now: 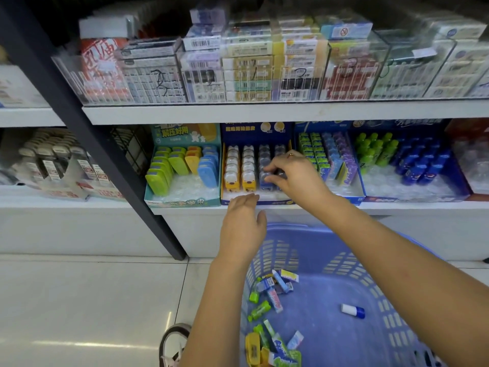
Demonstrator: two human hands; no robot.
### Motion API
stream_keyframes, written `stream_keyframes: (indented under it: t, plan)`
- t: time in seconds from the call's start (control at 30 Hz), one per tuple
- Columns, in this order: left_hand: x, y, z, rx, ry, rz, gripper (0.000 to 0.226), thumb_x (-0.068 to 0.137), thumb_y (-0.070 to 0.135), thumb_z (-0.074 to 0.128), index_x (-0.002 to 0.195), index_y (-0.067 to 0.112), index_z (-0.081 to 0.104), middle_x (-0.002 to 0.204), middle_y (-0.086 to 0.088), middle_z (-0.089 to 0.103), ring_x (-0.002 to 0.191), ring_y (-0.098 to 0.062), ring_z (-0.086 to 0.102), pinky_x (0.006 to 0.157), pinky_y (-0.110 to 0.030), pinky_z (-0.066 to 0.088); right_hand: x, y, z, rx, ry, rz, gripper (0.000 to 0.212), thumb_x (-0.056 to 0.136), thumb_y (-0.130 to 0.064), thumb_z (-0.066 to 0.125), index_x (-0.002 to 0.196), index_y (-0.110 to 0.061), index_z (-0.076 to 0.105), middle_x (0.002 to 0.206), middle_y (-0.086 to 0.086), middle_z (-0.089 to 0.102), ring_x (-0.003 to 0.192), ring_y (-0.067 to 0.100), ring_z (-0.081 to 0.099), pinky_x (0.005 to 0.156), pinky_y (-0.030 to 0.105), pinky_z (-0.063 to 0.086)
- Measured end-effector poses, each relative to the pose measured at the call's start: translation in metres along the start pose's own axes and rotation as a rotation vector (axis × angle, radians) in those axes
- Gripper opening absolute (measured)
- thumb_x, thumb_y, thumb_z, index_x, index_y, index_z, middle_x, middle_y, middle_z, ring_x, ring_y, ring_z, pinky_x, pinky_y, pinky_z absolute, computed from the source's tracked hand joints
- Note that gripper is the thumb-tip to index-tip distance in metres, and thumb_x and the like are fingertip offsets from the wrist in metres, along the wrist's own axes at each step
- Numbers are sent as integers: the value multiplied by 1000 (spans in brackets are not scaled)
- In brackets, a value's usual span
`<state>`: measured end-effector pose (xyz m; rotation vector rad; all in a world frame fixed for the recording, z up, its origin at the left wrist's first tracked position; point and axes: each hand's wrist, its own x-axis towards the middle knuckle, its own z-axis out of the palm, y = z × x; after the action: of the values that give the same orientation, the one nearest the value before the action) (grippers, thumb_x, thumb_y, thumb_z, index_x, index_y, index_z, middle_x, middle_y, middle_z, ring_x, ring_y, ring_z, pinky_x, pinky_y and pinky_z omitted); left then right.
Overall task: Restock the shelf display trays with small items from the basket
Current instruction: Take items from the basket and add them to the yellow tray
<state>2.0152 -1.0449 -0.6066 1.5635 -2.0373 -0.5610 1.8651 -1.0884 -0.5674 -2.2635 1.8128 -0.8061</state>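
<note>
**one blue piece going into the bear tray**

white shop shelving fills the view, with a lower shelf (397, 206) carrying a row of open display trays and a pale tiled floor (79, 300) below it. the task's small items (272, 290) lie loose in the bottom of the lilac basket (397, 300), which stands on the floor just under the arms. they are well apart from the trays above.

the right hand (296, 176) reaches over the front of the blue display tray (246, 135), wrist bent down, fingers curled. thumb and fingertips pinch one blue-capped piece (276, 172) among the blue rows (264, 157), beside the yellow rows (232, 168). the left hand (244, 226) hovers lower, fingers straight and close together, holding nothing. its fingertips are at the tray's front lip, and i cannot tell whether they touch it.

risks, as i judge them: the pieces stand packed upright, so pushing one in at a slant could tip its neighbours forward like dominoes. the front of the blue rows looks nearly full, so a piece forced in may sit proud and slide out over the low lip. the tray itself may shift back on the shelf if the left hand is not bracing it. the basket's mixed stock also invites a wrong-tray placement later.
</note>
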Motion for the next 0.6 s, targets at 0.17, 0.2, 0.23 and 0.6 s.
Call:
stream_keyframes:
  t: [0.17, 0.2, 0.23, 0.6]
  plan:
    - [6, -3, -3, -8, -34, -15, 43, 95, 20, 51, 137, 9, 49, 138, -7, 51, 130, -19, 40, 106, -27, 31, 7, -1, -1, -39, -5, -11, 23, 80, -21, 71, 98, -8, 73, 99, 11, 65, 102, 29, 47, 87, 33, 37]
    - [6, -3, -3, 0, -46, -12, 43, 95, 20, 51, 137, 9, 49, 138, -7, 51, 131, -19, 40, 106, -27, 31, 7, -1, -2, -55, -2, -8, 23, 80, -22, 71, 99, -9, 73, 100, 11, 64, 103, 30, 47, 88, 34, 37]
    - [6, -3, -4, 7, -56, -9, 43, 95, 21, 50, 137, 9, 49, 139, -7, 51, 131, -19, 41, 106, -27, 31, 8, -2, -4, -79, -3, -13, 23, 80, -23, 71, 99, -10, 74, 101, 10, 64, 104, 30, 46, 90, 36, 38]
    - [-22, 10, 18, 15, -143, -108, 27, 91, 19, 49, 80, 1, 67, 73, -15, 67, 73, -31, 61, 63, -36, 45, -67, -3, 2, -9, 75, -121, 24, 88, -23, 61, 109, -11, 56, 108, 8, 49, 83, 24, 54, 68, 35, 46]
